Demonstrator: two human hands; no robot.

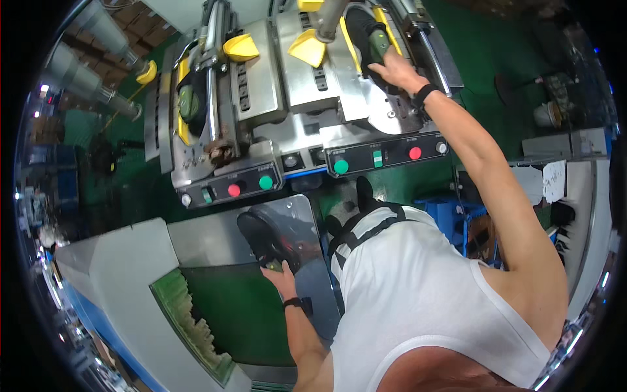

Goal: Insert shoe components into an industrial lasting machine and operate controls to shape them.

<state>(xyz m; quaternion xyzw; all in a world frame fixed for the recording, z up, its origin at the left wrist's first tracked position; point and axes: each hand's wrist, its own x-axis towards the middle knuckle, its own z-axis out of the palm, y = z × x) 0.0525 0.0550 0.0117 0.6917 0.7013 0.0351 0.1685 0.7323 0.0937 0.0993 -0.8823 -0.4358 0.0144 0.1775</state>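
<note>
My left hand [282, 277] grips a black shoe [264, 238] that lies on the shiny metal plate [297, 215] at the mouth of a green conveyor belt [238, 317]. My right hand [398, 70] reaches far up to the right station of a steel press machine [261, 78] and holds a second black shoe [366, 32] with a green insert, set between yellow pads. A third dark shoe [189, 101] sits clamped in the machine's left station.
Two control panels [385, 157] with green and red buttons line the machine's front edge. Yellow wedge pads [240, 47] stick up on top. A grey conveyor housing [124, 268] is at the left. A blue crate [450, 215] and cluttered benches stand at right on the green floor.
</note>
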